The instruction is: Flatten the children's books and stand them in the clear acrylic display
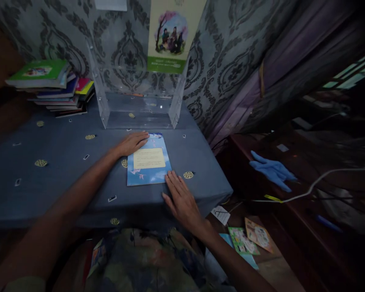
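A thin blue booklet (149,160) with a pale yellow panel lies flat on the grey-blue tablecloth (63,162). My left hand (133,142) rests on the booklet's upper left corner, fingers stretched flat. At the booklet's lower right corner my right hand (181,198) lies flat on the cloth, fingers spread, fingertips touching the booklet's edge. Neither hand grips anything. Just behind the booklet stands a clear acrylic stand (140,105) holding a green and cream book (172,34) upright against the patterned wall.
A stack of books (53,85) sits at the table's back left. A blue glove (272,170) lies on a dark wooden shelf to the right, beside a white cable (319,180). Loose booklets (246,241) lie on the floor by the table's right edge.
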Demonstrator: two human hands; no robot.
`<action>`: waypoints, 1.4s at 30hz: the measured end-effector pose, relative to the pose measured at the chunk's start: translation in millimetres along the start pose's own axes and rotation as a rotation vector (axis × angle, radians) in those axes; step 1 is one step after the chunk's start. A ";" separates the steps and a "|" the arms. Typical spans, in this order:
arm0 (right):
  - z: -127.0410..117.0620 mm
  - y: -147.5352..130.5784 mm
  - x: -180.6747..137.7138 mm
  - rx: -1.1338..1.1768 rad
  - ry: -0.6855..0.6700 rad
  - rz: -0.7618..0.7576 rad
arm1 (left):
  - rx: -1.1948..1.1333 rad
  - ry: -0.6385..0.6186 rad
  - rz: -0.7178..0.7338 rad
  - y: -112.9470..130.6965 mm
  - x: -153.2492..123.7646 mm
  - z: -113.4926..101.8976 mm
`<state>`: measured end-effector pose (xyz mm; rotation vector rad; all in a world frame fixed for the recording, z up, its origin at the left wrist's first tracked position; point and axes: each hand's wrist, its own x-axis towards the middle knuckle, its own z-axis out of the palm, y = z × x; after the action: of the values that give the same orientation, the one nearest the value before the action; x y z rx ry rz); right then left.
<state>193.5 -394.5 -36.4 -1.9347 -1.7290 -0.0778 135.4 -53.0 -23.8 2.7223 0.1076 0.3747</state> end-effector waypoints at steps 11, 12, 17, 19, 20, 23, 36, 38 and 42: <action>2.9 -0.2 1.4 -0.113 0.042 -0.025 | 0.294 -0.299 -0.021 52.4 5.9 8.6; 3.1 0.0 1.3 -0.117 0.046 -0.027 | 0.291 -0.310 -0.003 59.4 6.8 11.5; 6.5 1.5 0.8 -0.143 0.068 -0.046 | 0.262 -0.322 0.049 80.4 8.5 21.7; 8.2 2.2 0.3 -0.156 0.074 -0.048 | 0.249 -0.315 0.047 81.2 8.1 22.8; 9.0 2.5 0.0 -0.160 0.077 -0.048 | 0.244 -0.310 0.046 80.7 7.7 23.0; 9.9 2.8 -0.5 -0.164 0.088 -0.043 | 0.229 -0.273 0.060 78.2 5.9 24.0; 4.1 -0.4 1.0 -0.161 0.120 -0.054 | 0.175 -0.212 -0.055 54.6 38.4 20.2; 3.7 -0.3 1.1 -0.156 0.123 -0.056 | 0.178 -0.207 -0.065 49.8 44.6 20.1; 2.3 0.9 1.9 -0.150 0.108 -0.052 | 0.205 -0.174 -0.056 47.8 46.9 22.1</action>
<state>194.0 -391.9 -37.9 -1.9521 -1.7444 -0.3337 187.6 -99.2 -13.4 2.9318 0.1834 0.1148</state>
